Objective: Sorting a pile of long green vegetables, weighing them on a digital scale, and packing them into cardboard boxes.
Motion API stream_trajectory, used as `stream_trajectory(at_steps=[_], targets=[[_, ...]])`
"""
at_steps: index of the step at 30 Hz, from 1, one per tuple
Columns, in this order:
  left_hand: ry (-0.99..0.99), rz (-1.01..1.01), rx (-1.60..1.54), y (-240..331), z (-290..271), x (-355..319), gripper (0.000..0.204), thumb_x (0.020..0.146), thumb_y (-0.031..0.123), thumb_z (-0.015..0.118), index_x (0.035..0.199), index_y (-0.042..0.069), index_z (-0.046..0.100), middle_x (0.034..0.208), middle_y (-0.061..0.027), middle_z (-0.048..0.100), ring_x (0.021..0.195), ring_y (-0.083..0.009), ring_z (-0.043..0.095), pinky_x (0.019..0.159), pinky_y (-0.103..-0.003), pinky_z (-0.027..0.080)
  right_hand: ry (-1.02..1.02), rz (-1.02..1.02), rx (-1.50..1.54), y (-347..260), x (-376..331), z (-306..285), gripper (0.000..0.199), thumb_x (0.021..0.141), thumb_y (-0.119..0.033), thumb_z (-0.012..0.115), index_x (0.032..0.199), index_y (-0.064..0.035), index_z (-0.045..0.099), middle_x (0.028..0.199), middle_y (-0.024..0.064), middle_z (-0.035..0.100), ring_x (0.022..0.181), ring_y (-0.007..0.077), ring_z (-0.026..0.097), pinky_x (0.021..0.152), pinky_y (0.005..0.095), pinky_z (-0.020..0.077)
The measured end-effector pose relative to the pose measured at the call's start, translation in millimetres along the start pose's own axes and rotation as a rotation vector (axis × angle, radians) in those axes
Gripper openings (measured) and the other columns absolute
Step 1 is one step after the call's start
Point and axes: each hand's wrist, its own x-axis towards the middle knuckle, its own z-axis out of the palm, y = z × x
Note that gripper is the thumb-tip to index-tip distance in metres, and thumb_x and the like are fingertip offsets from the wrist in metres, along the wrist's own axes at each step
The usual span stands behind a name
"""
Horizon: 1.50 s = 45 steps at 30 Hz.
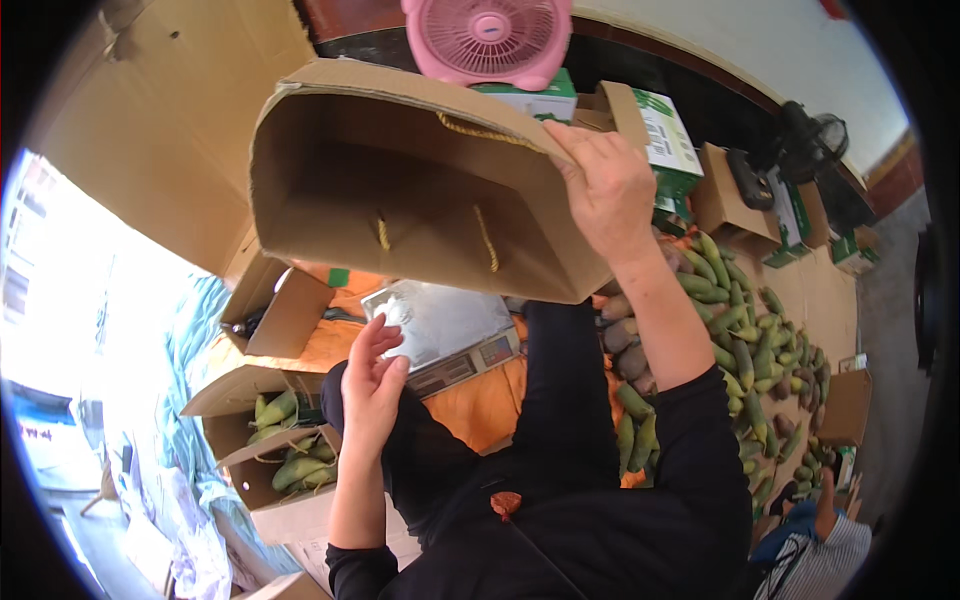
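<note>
A cardboard box [400, 215] with yellow rope handles is tilted so that its open mouth faces me. My right hand [608, 185] grips its upper right rim, thumb and fingers on either side of the cardboard. Below the box, my left hand [372, 385] is held up with fingers apart and holds nothing. It is nearest to a weighing scale [445, 325] with a shiny metal pan, which stands between my legs on an orange cloth [478, 410]. The raised box hides what lies behind it.
To the right lies a large heap of long green vegetables [755, 345], with purple-brown roots [628, 350] beside it. An open box [285, 460] of green vegetables stands at my left. A pink fan [488, 40] and green-white cartons [668, 140] are behind. Another person [825, 545] is at lower right.
</note>
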Motion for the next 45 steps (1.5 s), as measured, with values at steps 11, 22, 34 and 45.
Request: stream_trajectory(at_steps=[11, 22, 34, 45], targets=[[0.065, -0.091, -0.224, -10.6, -15.1, 21.9, 0.077, 0.082, 0.013, 0.067, 0.143, 0.004, 0.02, 0.141, -0.0131, 0.032, 0.128, -0.0285, 0.037, 0.102, -0.041, 0.034, -0.139, 0.256, 0.471, -68.7, -51.7, 95.8, 0.024, 0.082, -0.014, 0.06, 0.104, -0.0065, 0.065, 0.094, 0.0113, 0.066, 0.084, 0.0301, 0.06, 0.073, 0.0405, 0.0479], [0.198, 0.335, 1.386, 0.5, -29.4, 19.4, 0.082, 0.059, 0.007, 0.079, 0.133, 0.014, 0.045, 0.143, -0.0118, 0.033, 0.135, -0.0342, 0.026, 0.109, -0.053, 0.02, -0.423, 0.126, 0.327, -48.9, -70.9, 127.5, 0.019, 0.082, -0.019, 0.058, 0.096, -0.0105, 0.067, 0.084, 0.0099, 0.066, 0.082, 0.0295, 0.061, 0.069, 0.0424, 0.0466], [-0.532, 0.027, 1.464, -91.7, -14.5, 53.6, 0.019, 0.072, 0.006, 0.061, 0.089, 0.011, 0.068, 0.084, -0.0113, 0.063, 0.084, -0.0315, 0.063, 0.071, -0.042, 0.051, -0.549, 0.097, 0.477, -38.7, -75.1, 145.9, 0.017, 0.083, -0.024, 0.057, 0.084, -0.01, 0.066, 0.077, 0.0106, 0.066, 0.08, 0.0298, 0.063, 0.071, 0.0428, 0.048], [-0.337, -0.004, 1.345, -99.1, 8.5, 67.8, 0.013, 0.077, 0.007, 0.061, 0.089, 0.007, 0.065, 0.088, -0.0147, 0.063, 0.084, -0.0355, 0.062, 0.073, -0.044, 0.051, -0.263, 0.733, 0.733, 66.7, -143.4, 60.3, 0.017, 0.088, -0.009, 0.057, 0.1, 0.0001, 0.065, 0.091, 0.0087, 0.068, 0.08, 0.0145, 0.064, 0.071, 0.0245, 0.048]])
